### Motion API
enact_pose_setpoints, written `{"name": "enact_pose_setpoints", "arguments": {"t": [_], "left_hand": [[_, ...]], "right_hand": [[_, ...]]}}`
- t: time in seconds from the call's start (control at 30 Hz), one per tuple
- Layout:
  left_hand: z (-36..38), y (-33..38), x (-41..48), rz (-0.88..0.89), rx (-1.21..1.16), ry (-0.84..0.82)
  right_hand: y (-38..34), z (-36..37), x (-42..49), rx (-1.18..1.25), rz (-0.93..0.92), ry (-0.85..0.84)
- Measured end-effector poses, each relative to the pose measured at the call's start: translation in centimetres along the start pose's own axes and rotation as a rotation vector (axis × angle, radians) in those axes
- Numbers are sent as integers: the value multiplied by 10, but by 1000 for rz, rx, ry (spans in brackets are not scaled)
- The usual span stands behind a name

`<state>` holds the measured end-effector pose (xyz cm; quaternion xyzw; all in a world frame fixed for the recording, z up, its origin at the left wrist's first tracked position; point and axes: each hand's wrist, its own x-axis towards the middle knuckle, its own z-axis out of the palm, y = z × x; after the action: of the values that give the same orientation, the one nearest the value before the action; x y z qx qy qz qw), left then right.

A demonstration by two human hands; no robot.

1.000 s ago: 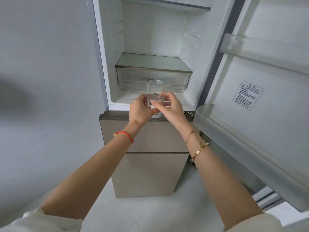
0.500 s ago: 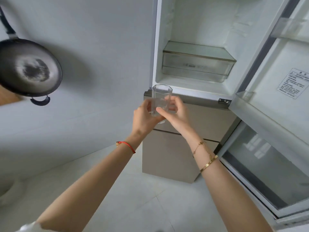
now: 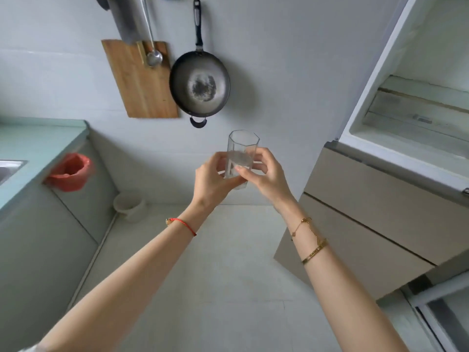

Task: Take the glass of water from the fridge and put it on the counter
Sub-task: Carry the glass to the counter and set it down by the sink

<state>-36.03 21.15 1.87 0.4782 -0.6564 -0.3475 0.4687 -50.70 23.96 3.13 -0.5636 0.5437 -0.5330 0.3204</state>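
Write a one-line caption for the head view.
Both hands, left hand and right hand, hold a clear faceted glass of water between open fridge and pale green counter.

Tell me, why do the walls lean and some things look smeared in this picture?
Head view: the wide lens bends the fridge edge and counter outward; the red bag is motion-blurred; the glass, held by left hand and right hand, stays fairly sharp; light soft.
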Motion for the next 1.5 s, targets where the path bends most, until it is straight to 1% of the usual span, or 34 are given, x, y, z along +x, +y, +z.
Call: {"name": "enact_pose_setpoints", "arguments": {"t": [0.17, 0.3, 0.6, 0.77, 0.9, 1.2, 1.33, 1.5], "left_hand": [[-60, -12, -19, -25, 56, 210], [-96, -17, -41, -80, 79, 367], [-155, -27, -106, -181, 173, 697], [-191, -33, -152, -250, 228, 889], [-226, -41, -192, -310, 280, 1004], [-314, -63, -271, -426, 380, 1190], [-369, -81, -305, -463, 368, 1272], [-446, -102, -347, -486, 385, 1336]], "right_hand": [[-20, 59, 6, 29, -71, -191], [-34, 97, 5, 61, -110, -364], [-52, 176, -16, 119, -194, -725], [-62, 232, -42, 146, -249, -912], [-71, 283, -71, 170, -271, -1047], [-100, 403, -142, 227, -300, -1280], [-115, 470, -179, 252, -311, -1375], [-138, 556, -225, 289, -307, -1453]]}}
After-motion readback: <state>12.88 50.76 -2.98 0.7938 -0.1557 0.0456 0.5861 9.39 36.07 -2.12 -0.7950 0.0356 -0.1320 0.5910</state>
